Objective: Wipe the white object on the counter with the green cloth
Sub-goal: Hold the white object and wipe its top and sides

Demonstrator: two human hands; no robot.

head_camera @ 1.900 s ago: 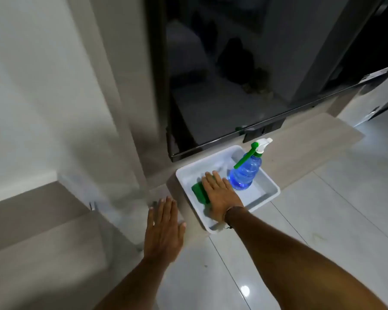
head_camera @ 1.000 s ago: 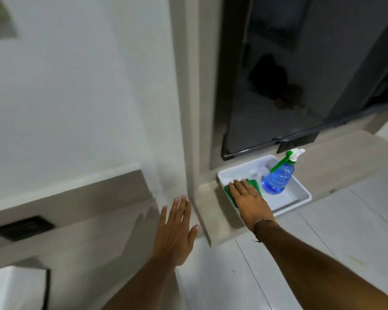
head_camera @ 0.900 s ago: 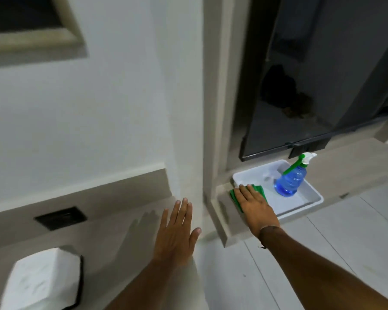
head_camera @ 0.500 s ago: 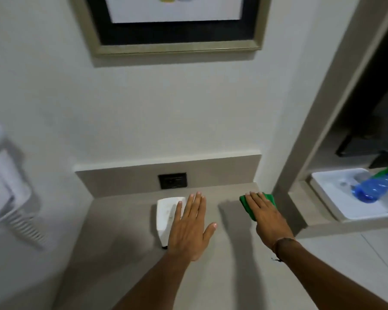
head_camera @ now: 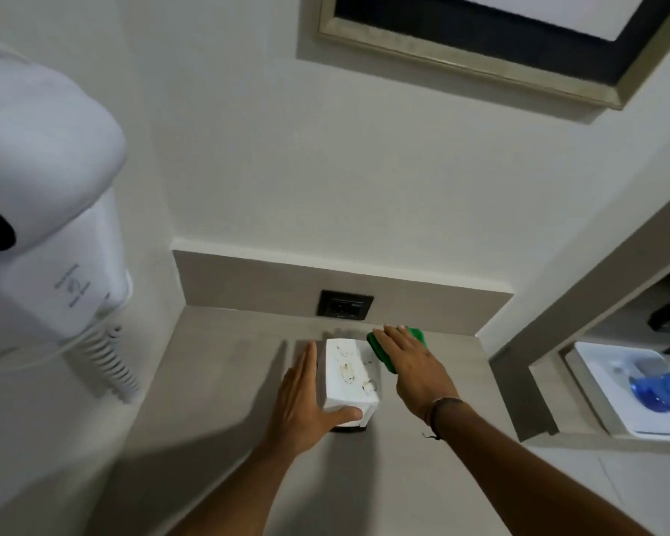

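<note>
A white box-shaped object (head_camera: 347,375) with brownish stains on its top lies on the grey counter (head_camera: 217,381). My left hand (head_camera: 300,400) cups its left side, fingers flat along the edge and the thumb hooked round its near corner. My right hand (head_camera: 410,361) presses flat on the green cloth (head_camera: 380,348), which rests at the far right edge of the white object. Most of the cloth is hidden under the palm.
A black wall socket (head_camera: 345,303) sits in the backsplash just behind. A white wall-mounted hair dryer (head_camera: 43,210) with a coiled cord hangs at the left. To the right, a lower shelf holds a white tray (head_camera: 600,384) with a blue spray bottle (head_camera: 662,386).
My right hand carried the green cloth out of the tray, left across the counter to the white object. My left hand moved from over the object to its left side and gripped it.
</note>
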